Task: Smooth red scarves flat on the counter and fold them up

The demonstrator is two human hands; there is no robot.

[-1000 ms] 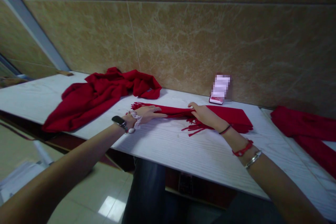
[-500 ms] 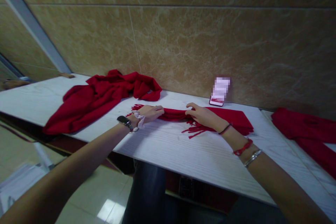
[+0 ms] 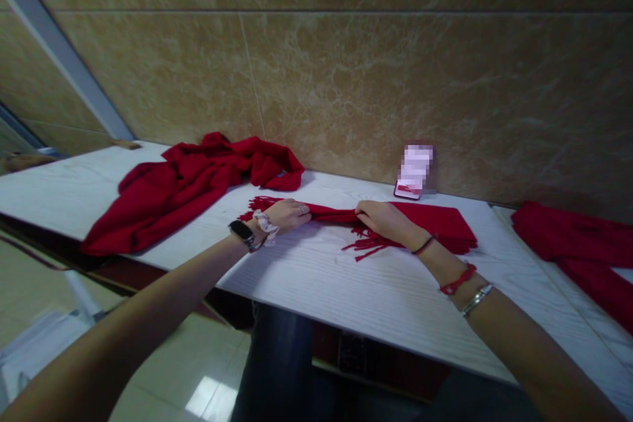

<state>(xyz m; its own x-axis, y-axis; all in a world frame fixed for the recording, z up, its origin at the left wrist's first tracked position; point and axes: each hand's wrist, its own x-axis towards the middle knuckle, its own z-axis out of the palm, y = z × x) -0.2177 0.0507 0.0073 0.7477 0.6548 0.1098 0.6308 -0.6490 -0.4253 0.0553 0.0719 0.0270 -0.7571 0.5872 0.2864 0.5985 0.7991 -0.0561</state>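
A red fringed scarf (image 3: 435,224) lies folded on the white tabletop, its right part flat and its left part gathered into a narrow band. My left hand (image 3: 289,214) is closed round that band near the left fringe. Farther right, my right hand (image 3: 386,219) pinches the band, just above the loose fringe that hangs toward the table's front. Between the two hands the cloth is drawn fairly straight. The fingertips of both hands are partly hidden by the cloth and knuckles.
A crumpled red cloth (image 3: 198,188) lies on the table (image 3: 316,283) at the left. Against the tiled wall leans a phone (image 3: 414,171), its screen blurred out. More red cloth (image 3: 583,237) lies at the right edge. A white chair (image 3: 44,343) stands at lower left.
My right hand's fingers, raised and apart before, have closed on the scarf's band. The band between my hands is now narrower and tauter. My left hand has barely moved.
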